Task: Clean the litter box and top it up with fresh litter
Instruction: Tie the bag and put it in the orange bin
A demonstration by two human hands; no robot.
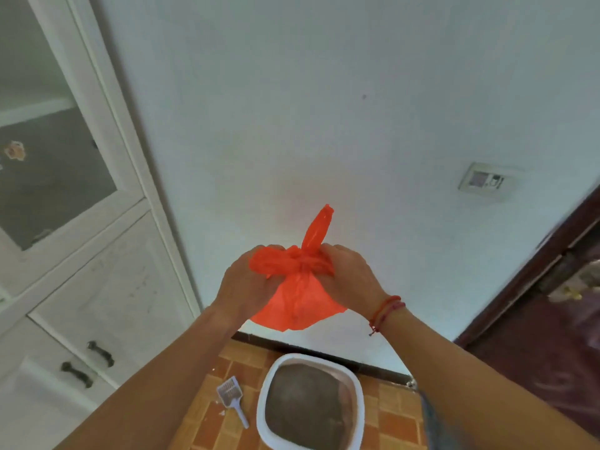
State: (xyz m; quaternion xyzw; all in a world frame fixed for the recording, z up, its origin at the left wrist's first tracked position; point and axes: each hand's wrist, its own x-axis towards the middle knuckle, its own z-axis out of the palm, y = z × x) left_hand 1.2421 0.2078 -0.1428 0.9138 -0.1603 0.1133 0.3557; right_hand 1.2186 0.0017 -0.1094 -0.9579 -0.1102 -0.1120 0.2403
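Both hands are raised at frame centre. The left hand [246, 280] has its fingers curled round a bunched tail of the orange plastic bag [298, 297], at 9 o'clock of the knot. The right hand [350, 274] clasps the plastic at 3 o'clock of the knot, fingers wrapped in. A second tail sticks up toward 12 o'clock. The bag's body hangs between the wrists (contents not visible). A red string bracelet [386, 311] is on the right wrist.

Below, at 6 o'clock of frame, the white litter box [261, 414] sits on the orange tiled floor [396, 414], with grey-brown litter [305, 407] inside. The box is well below the bag, not touching it. A pale litter scoop [231, 397] lies flat on the tiles just beside the box at its 9 o'clock, handle toward 5 o'clock.

Behind the box a dark baseboard [324, 350] runs under the white wall [324, 108]. A white cabinet [81, 254] fills the 9 o'clock side, with two dark handles [100, 352] and a glass door above. A wall socket [487, 180] is at 3 o'clock and a dark door frame [535, 271] at 4 o'clock.
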